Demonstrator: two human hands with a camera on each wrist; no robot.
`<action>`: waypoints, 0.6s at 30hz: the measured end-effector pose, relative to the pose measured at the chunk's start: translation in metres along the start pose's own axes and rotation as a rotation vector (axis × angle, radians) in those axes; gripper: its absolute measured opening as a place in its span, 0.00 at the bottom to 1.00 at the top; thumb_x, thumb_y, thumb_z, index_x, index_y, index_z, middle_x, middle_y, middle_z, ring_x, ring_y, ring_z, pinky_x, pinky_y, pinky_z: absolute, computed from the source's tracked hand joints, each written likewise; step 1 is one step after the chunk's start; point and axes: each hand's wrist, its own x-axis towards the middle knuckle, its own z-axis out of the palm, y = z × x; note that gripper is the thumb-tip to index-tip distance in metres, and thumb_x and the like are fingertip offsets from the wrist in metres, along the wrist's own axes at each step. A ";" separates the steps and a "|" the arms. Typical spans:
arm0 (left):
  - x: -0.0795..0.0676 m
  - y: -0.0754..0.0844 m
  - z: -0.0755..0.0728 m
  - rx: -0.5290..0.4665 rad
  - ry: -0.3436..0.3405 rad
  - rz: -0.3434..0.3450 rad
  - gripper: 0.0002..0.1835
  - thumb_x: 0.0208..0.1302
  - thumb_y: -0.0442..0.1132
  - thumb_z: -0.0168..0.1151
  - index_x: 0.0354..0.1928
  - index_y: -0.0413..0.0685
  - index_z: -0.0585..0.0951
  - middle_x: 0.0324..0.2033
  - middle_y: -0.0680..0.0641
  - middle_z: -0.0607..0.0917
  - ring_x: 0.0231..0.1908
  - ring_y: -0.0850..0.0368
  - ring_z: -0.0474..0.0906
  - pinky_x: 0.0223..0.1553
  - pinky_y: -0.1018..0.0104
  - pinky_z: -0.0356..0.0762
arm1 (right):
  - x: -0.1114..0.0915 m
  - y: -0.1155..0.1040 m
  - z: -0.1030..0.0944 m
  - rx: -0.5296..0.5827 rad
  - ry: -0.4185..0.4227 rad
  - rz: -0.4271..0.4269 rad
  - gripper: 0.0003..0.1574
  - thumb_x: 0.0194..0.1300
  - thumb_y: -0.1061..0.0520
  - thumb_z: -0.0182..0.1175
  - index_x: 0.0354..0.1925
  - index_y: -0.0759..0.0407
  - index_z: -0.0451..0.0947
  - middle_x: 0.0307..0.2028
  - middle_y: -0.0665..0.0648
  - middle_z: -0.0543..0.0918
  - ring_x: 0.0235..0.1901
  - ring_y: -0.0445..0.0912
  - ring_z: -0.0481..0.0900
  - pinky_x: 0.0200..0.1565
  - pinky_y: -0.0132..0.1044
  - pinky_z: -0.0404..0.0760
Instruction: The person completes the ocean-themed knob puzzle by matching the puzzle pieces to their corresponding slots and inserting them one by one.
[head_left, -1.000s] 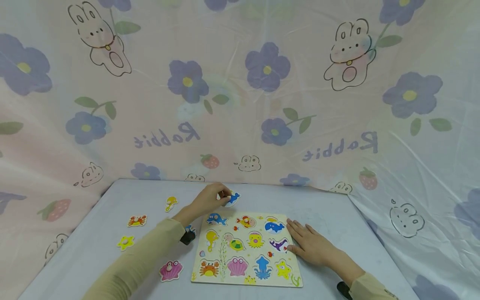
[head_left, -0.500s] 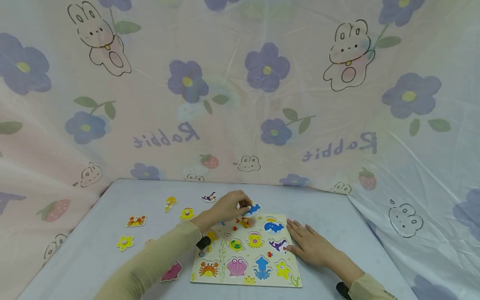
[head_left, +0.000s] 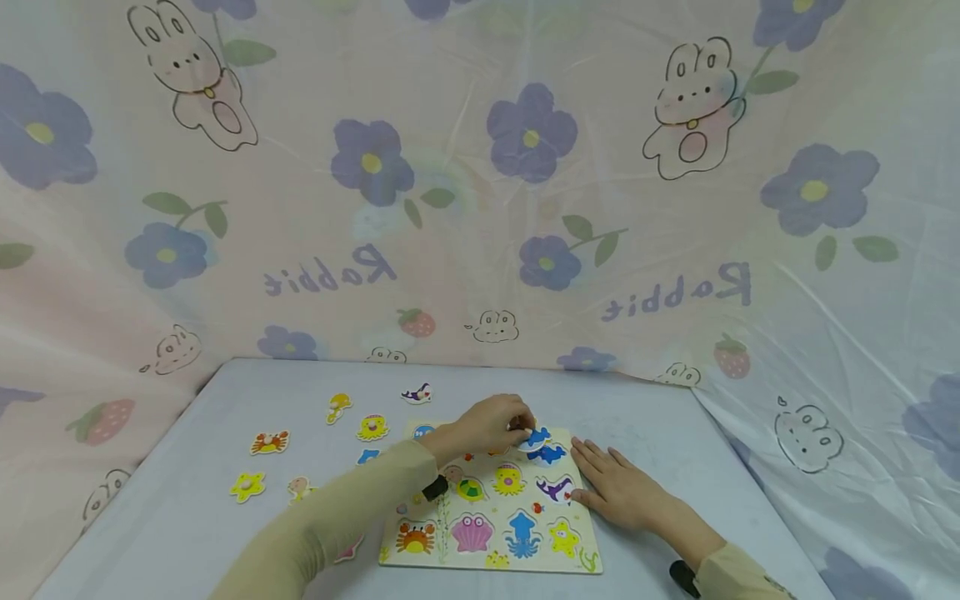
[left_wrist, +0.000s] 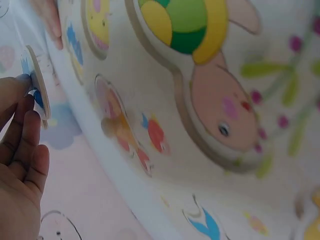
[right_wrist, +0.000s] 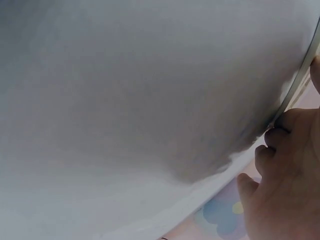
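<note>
My left hand (head_left: 491, 427) pinches a blue whale puzzle piece (head_left: 537, 440) between thumb and fingers. The piece hovers, tilted, over the top right of the wooden puzzle board (head_left: 543, 565), partly covering the printed blue whale (head_left: 553, 455). In the left wrist view, the held piece (left_wrist: 42, 90) appears edge-on, its blue knob at the fingertips. My right hand (head_left: 622, 492) lies with fingers extended at the board's right edge, thumb by the purple sea animal picture (head_left: 555, 490). A knobbed fish piece (left_wrist: 117, 122) sits in the board.
Left of the board lie loose pieces: crab (head_left: 270, 442), star (head_left: 247, 486), seahorse (head_left: 339, 407), octopus (head_left: 372, 427) and a purple sea animal (head_left: 417, 393). My left sleeve (head_left: 337, 517) partly hides a turtle piece (head_left: 298, 487) and a pink piece (head_left: 350, 550). A printed curtain (head_left: 465, 250) hangs behind.
My left hand has carried the whale piece rightward and nearer, from behind the board to over its top right. More loose pieces show now. My right hand has stayed in place.
</note>
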 end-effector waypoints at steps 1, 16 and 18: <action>0.002 0.001 0.002 0.013 -0.008 0.003 0.06 0.72 0.42 0.68 0.47 0.54 0.87 0.39 0.60 0.81 0.39 0.68 0.75 0.45 0.76 0.75 | 0.000 0.000 0.000 0.001 0.002 -0.002 0.51 0.78 0.30 0.47 0.80 0.63 0.55 0.82 0.60 0.53 0.80 0.59 0.51 0.76 0.63 0.51; 0.024 0.009 0.025 0.099 -0.092 -0.001 0.04 0.71 0.43 0.69 0.45 0.56 0.87 0.37 0.59 0.81 0.36 0.69 0.73 0.43 0.76 0.74 | -0.001 -0.001 -0.001 -0.006 0.013 -0.024 0.49 0.79 0.32 0.48 0.80 0.64 0.55 0.81 0.61 0.55 0.79 0.60 0.53 0.75 0.64 0.53; 0.025 0.009 0.026 0.106 -0.100 -0.005 0.05 0.71 0.43 0.69 0.45 0.55 0.87 0.37 0.59 0.81 0.35 0.69 0.73 0.43 0.76 0.74 | -0.001 -0.001 -0.002 -0.009 0.010 -0.017 0.49 0.79 0.32 0.48 0.80 0.64 0.55 0.81 0.60 0.54 0.79 0.59 0.53 0.75 0.63 0.52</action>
